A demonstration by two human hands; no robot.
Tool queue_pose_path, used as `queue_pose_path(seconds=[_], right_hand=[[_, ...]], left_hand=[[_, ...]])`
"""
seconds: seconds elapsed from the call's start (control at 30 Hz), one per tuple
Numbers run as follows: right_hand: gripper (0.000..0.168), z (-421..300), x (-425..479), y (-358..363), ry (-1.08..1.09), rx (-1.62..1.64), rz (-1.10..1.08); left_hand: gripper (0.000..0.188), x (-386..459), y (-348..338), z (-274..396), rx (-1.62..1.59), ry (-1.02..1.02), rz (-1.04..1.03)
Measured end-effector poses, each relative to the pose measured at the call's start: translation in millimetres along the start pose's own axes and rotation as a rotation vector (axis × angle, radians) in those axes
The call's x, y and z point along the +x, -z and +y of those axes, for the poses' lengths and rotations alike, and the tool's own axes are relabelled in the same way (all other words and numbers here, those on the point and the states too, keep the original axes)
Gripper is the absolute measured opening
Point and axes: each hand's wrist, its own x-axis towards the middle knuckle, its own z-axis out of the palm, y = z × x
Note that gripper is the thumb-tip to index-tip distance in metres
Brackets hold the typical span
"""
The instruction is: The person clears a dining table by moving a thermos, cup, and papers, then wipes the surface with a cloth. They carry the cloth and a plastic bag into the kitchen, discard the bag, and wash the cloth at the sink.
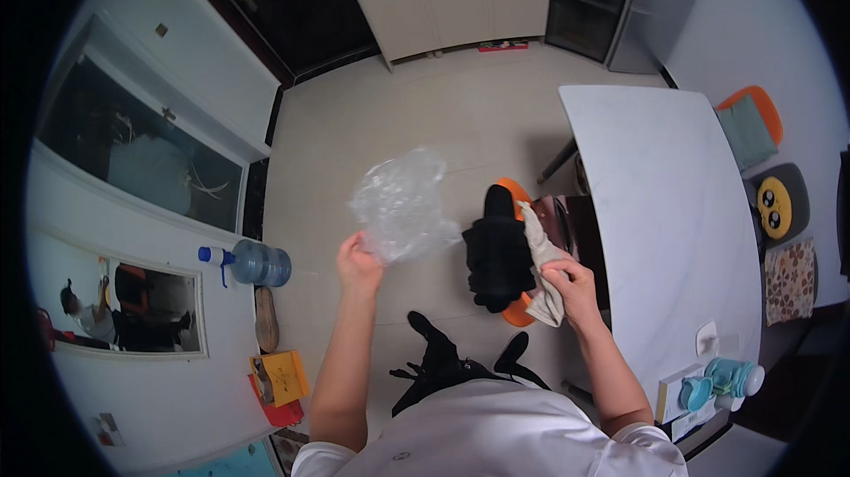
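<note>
My left hand [360, 266] pinches the lower left corner of a crumpled clear plastic bag [406, 205], which spreads out above the tiled floor. In my right hand [572, 283] is a cream-coloured cloth [541, 248], gripped along its right side and hanging in a narrow strip. Just left of the cloth, a black folded garment [499, 258] lies over an orange chair [516, 313], hiding most of its seat. A brownish-pink bag [556, 221] sits behind the cloth, partly under the table; the cloth covers some of it.
A white table [671, 211] stands close on my right, with blue cups and a jug [724, 377] near its front corner. Cushioned chairs [783, 205] line its far side. Along the left wall are a water bottle with a pump [262, 263] and paper bags [282, 377].
</note>
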Motion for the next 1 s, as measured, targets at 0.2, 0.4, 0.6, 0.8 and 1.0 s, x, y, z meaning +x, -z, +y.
queue_pose_path(seconds=[0.2,0.4,0.6,0.8,1.0], right_hand=[[0.01,-19,65,-171,0.184,-0.007,-0.186],[0.008,-28,118,-358,0.152,-0.077,-0.276],[0.005,-17,171,-488,0.091,-0.073,-0.377],[0.006,13,251,-563,-0.029,-0.009,-0.453],[0.007,2,363,-663,-0.126,0.051,-0.448]], left_hand=[[0.015,-3,126,134,-0.02,-0.205,0.237],[0.021,28,177,244,0.091,-0.275,0.265],[0.022,67,222,339,-0.047,-0.293,0.277],[0.022,122,275,413,-0.136,-0.323,0.317],[0.023,204,302,502,-0.117,-0.386,0.402]])
